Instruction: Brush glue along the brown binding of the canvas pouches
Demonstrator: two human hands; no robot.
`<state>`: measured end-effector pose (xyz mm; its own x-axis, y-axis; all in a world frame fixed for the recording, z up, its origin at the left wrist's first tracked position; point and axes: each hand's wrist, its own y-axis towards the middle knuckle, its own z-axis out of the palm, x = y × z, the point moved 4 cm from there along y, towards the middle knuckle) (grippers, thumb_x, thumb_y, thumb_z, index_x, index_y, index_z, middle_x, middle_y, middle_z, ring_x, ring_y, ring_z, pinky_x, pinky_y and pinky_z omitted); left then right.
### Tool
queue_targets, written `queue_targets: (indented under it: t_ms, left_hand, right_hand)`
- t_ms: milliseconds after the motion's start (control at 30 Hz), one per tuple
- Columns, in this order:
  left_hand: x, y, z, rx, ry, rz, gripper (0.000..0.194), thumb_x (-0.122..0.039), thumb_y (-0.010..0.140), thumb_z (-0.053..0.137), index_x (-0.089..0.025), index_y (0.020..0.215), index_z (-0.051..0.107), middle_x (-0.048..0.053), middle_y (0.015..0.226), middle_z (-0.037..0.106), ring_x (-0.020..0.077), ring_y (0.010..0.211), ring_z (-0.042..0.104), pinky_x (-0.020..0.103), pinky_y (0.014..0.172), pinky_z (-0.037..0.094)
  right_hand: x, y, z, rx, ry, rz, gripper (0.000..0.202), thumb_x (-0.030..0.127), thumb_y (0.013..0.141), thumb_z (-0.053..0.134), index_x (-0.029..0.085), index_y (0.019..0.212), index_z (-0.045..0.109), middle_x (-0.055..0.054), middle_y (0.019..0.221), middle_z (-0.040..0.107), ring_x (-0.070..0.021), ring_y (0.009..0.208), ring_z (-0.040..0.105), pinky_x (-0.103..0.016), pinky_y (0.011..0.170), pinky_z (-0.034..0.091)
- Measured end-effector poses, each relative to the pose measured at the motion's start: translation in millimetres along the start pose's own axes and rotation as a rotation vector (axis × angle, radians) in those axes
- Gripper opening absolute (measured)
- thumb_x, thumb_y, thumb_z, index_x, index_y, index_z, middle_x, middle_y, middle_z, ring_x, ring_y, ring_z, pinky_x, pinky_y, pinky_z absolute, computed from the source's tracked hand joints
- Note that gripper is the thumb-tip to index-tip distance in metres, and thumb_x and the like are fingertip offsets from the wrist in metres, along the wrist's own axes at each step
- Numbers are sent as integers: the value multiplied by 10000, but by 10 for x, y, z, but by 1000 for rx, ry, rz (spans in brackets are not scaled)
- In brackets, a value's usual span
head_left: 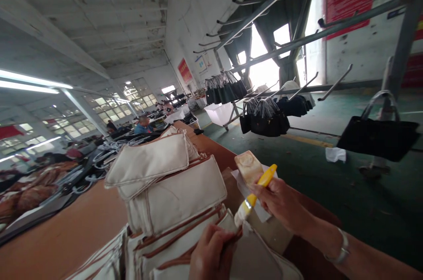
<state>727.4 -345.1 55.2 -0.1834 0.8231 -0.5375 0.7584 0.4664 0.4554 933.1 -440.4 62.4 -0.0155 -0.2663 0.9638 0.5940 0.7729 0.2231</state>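
My right hand [280,203] is closed round the yellow handle of a paint brush [265,177]. The brush's pale bristles touch the corner of a light panel with a brown edge [254,253]. At the bottom centre, my left hand [211,251] pinches the edge of this panel, just left of the bristles. Cream fabric pieces with brown edging [185,194] are stacked left of both hands. Beyond my right hand lies an open container [247,164] with pale, creamy contents, on a white sheet.
A brown-topped table [89,209] extends under the stacks. Tubing and dark straps [95,161] lie on the left. Metal racks with black bags [267,121] stand on the right. A person in blue [143,125] sits farther back.
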Motion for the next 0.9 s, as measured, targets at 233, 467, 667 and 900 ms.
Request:
queue_targets:
  t_ms: [233,467,667,900]
  left_hand:
    - [-4,13,-26,54,59,-68,137,-316,889,543,-238,845,646,43,811,623,161,732,614,242,674,477]
    - [-289,35,-137,138,475,-163,112,-131,820,562,-238,790,578,36,864,642,239,846,570,328,712,392]
    - [-827,437,-644,326,-125,-255,124,-290,941,462,-221,866,533,-14,779,563,132,733,519,230,655,391]
    - [-899,427,-1312,616,-922,-348,632,-717,858,356,-139,962,591,110,893,683,235,882,631,344,821,458]
  right_hand:
    - [102,-72,-124,-88,134,33,319,484,837,641,183,795,543,79,458,371,-88,405,288,-223,396,225]
    - [-55,-171,-102,-35,277,177,300,459,829,677,181,786,570,72,454,381,-80,380,290,-221,380,216]
    - [374,-77,-660,-300,667,71,285,268,835,683,206,636,489,62,481,335,-58,385,254,-214,365,301]
    - [683,-128,-1209,-430,910,-26,289,49,768,701,188,686,462,66,586,323,-33,420,271,-138,340,354]
